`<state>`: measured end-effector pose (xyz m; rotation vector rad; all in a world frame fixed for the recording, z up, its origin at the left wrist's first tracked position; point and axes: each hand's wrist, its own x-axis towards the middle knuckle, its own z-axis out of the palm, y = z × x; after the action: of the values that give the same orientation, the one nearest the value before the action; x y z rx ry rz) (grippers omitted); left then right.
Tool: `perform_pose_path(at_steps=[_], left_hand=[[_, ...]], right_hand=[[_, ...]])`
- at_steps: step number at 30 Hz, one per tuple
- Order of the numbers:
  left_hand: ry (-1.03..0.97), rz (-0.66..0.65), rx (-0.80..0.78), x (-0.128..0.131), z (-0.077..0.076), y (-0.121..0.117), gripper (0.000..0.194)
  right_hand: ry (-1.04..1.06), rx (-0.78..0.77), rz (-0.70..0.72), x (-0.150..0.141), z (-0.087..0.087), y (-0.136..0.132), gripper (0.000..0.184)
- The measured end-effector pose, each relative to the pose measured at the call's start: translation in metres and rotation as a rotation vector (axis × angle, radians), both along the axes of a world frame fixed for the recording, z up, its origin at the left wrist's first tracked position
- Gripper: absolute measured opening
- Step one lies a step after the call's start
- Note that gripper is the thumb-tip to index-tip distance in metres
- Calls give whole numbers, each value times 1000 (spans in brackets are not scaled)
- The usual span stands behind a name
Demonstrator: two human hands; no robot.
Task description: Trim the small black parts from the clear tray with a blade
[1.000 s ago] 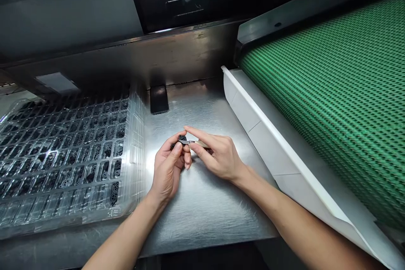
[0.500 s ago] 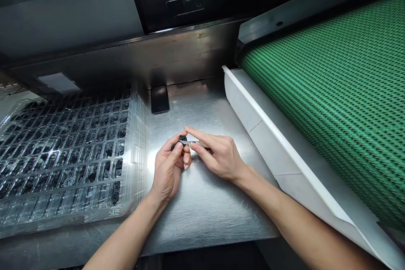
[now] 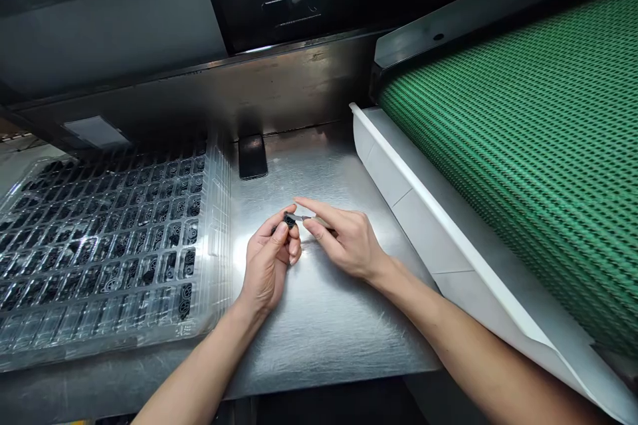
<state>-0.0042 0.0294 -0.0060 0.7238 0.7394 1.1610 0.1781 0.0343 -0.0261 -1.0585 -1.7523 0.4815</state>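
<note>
Head view: my left hand is curled shut, pinching a small black part between thumb and forefinger just above the metal table. My right hand is closed round a thin tool, forefinger stretched along it, its tip touching the part. Whether that tool is tweezers or a small blade I cannot tell at this size. To do this well, as I judge it, I should keep the left pinch firm and low over the table, steady the two hands against each other, and work the tip lightly so the part does not spring away. Left of my hands, close by, lies a clear plastic tray with rows of pockets holding similar black parts. On my right a white guard borders a green mesh belt
</note>
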Motion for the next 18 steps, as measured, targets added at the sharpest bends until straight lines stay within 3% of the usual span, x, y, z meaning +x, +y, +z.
perform_pose_path(at_steps=[6,12,14,18], left_hand=[[-10,-24,-18,0,-2,-1,35],[42,-39,-14,2,-7,-3,37],[55,-48,-18,3,-7,-3,39],[57,-55,-24,4,-6,-2,44]], right_hand=[[256,-211,-35,-5,1,2,30],[516,-525,220,-17,0,-2,36],[518,-499,217,-16,1,-2,37],[337,-387,64,-10,0,-1,39]])
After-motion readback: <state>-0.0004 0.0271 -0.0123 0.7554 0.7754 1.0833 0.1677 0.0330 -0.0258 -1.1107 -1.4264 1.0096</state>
